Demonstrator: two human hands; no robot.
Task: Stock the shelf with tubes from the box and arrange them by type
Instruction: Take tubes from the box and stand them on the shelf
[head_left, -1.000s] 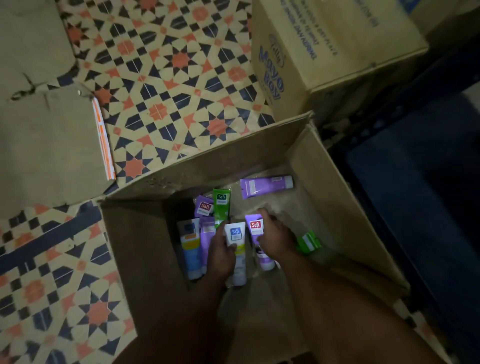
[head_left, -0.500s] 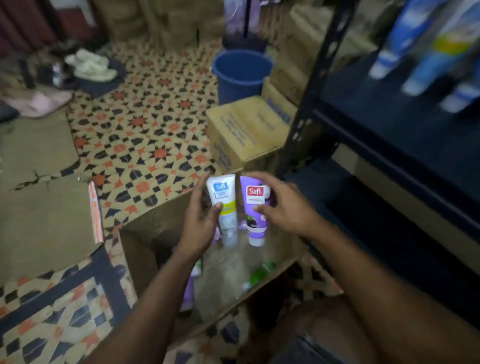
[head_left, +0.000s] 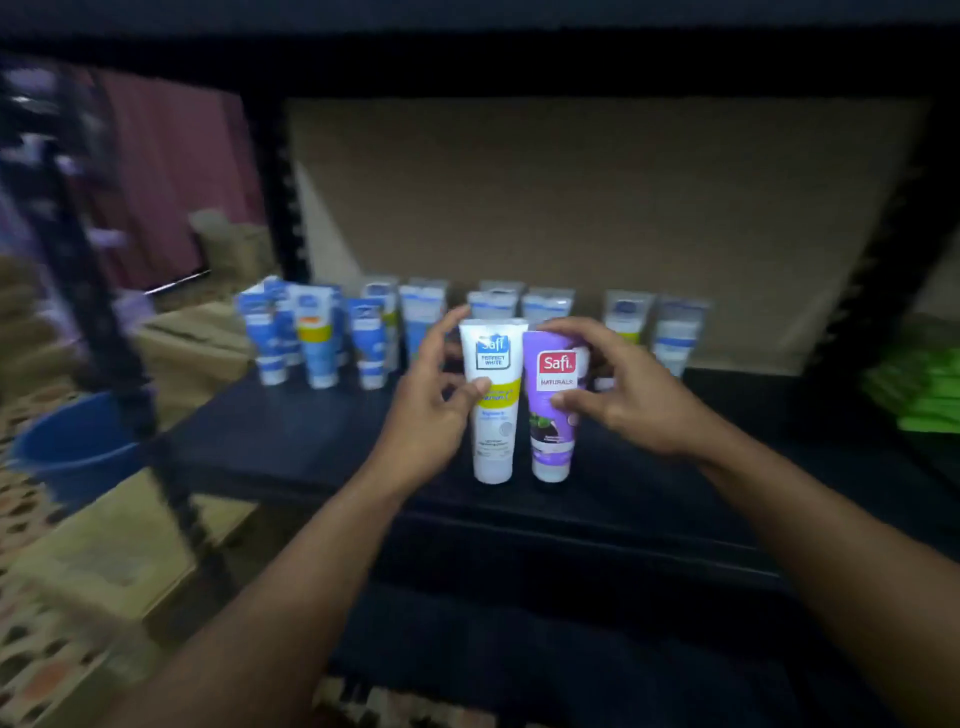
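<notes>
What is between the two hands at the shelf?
In the head view, two upright tubes side by side: a white tube in the left hand and a purple tube in the right hand.

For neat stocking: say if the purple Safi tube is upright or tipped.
Upright: the right hand holds the purple plastic Safi tube cap down, label level.

Head camera faces the shelf head-on, near, slightly downward.

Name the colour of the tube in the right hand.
A purple plastic tube, red logo patch, gripped by the right hand; head view.
</notes>
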